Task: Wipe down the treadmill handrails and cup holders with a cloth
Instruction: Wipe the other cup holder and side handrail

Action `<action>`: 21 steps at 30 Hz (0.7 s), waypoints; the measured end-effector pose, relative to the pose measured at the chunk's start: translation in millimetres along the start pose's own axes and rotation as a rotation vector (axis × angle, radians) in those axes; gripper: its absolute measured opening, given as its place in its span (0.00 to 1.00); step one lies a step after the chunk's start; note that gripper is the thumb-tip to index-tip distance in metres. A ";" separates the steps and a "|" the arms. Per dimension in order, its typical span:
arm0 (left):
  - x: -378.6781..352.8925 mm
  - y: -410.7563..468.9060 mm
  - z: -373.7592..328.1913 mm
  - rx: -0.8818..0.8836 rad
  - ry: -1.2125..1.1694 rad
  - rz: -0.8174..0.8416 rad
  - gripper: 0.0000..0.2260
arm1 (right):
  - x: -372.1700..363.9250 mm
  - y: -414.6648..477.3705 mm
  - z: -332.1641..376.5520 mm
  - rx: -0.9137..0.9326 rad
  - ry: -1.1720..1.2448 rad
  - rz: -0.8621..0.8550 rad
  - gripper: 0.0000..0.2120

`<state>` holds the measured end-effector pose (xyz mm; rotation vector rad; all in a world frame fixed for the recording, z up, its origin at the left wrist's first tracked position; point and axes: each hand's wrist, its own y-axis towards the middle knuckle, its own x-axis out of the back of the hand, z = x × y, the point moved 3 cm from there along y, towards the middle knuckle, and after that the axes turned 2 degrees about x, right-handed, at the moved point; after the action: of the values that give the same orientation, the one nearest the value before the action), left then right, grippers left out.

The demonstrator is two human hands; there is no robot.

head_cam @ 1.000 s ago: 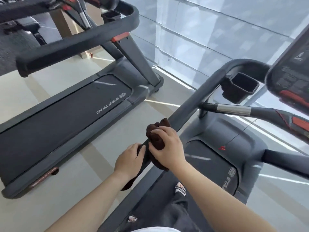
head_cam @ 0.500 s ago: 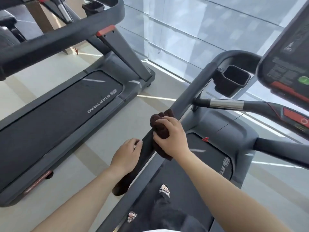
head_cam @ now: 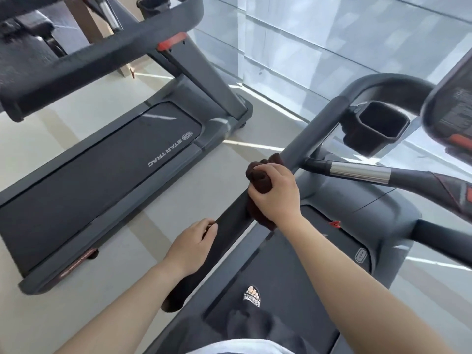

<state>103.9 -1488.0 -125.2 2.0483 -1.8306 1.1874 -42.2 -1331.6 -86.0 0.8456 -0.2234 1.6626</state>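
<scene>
A dark foam-covered handrail (head_cam: pixel 314 129) of the treadmill runs diagonally from lower left to upper right. My right hand (head_cam: pixel 274 198) is wrapped around it, pressing a dark brown cloth (head_cam: pixel 260 175) onto the rail about halfway up. Lower down the same rail, my left hand (head_cam: pixel 194 247) grips the bar near its free end. A black square cup holder (head_cam: pixel 375 123) hangs just right of the rail's upper bend, empty as far as I can see. A chrome-banded inner handle (head_cam: pixel 360 171) branches off to the right.
The console (head_cam: pixel 449 103) looms at the right edge. A second Star Trac treadmill (head_cam: pixel 102 175) stands on the left with its own handrail (head_cam: pixel 84 65) overhead. Pale floor lies between them. A glass wall fills the back. My sandalled foot (head_cam: pixel 251 296) rests on the belt.
My right hand has slid the cloth up the handrail toward the cup holder. My left hand has stayed low on the rail, so the gap between the hands has grown.
</scene>
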 end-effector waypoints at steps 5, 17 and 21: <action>12.2 -6.0 10.4 0.024 -0.037 0.047 0.14 | 2.5 -11.3 11.5 -0.004 -0.020 0.024 0.13; 89.2 -45.6 88.0 -0.189 0.184 0.101 0.09 | -59.7 -116.1 122.6 -0.023 -0.197 0.180 0.11; 97.0 -54.3 103.9 -0.285 0.207 0.146 0.10 | -75.5 -157.1 150.8 -0.055 -0.188 0.066 0.12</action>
<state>193.4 -1610.5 -113.6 1.6035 -1.9447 1.0540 165.3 -1430.7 -71.4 0.9623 -0.4291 1.6315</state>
